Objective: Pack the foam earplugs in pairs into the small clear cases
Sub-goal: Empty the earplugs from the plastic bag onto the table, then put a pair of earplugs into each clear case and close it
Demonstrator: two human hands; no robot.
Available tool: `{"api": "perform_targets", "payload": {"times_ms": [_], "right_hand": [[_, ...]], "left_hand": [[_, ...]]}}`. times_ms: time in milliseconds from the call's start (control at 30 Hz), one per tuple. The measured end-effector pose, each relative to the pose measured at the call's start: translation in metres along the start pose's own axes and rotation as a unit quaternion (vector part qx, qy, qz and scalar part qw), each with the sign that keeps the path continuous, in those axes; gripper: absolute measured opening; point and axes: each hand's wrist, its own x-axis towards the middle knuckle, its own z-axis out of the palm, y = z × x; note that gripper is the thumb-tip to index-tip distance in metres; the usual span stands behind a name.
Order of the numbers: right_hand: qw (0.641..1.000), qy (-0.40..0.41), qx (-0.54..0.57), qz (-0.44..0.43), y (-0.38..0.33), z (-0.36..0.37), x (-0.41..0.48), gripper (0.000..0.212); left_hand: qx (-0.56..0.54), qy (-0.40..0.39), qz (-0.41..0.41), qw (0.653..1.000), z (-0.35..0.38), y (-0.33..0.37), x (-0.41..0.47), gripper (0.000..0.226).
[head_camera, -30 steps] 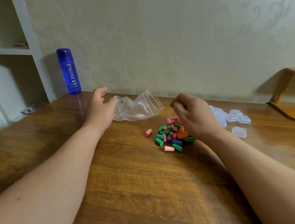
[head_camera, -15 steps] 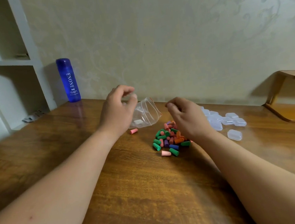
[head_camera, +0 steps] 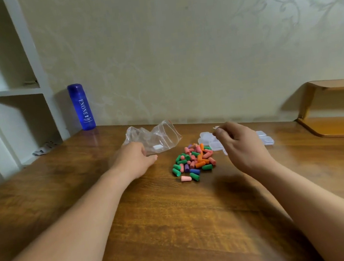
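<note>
**Earplugs heaped on table, cases behind**

The earplug pile [head_camera: 194,162] lies on the table [head_camera: 177,226] between both hands. The clear cases [head_camera: 215,145] sit just behind it, partly hidden by the right hand [head_camera: 243,145]. That hand hovers with fingertips pinched together — contents unclear. The left hand [head_camera: 133,159] rests curled beside the plastic bag [head_camera: 163,137] — its hold cannot be told.

A loose heap of small bullet-shaped foam earplugs [head_camera: 194,162] in green, pink, orange, purple and blue lies at frame centre. Small clear plastic cases [head_camera: 207,139] lie clustered flat just above and to its right.
</note>
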Motion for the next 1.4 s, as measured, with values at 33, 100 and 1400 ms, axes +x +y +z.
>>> {"api": "perform_targets", "payload": {"times_ms": [33, 100, 1400], "right_hand": [[1.0, 0.005, 0.002, 0.002, 0.002, -0.004, -0.002, 0.025], [1.0, 0.018, -0.001, 0.013, 0.01, -0.012, -0.004, 0.027], [0.98, -0.141, 0.14, -0.008, 0.036, -0.041, -0.036, 0.041]], "left_hand": [[-0.015, 0.005, 0.005, 1.0, 0.001, 0.001, 0.0, 0.024], [-0.054, -0.003, 0.024, 0.998, 0.001, 0.004, -0.003, 0.017], [-0.638, -0.231, 0.051, 0.733, 0.041, 0.137, -0.059, 0.025]]}}
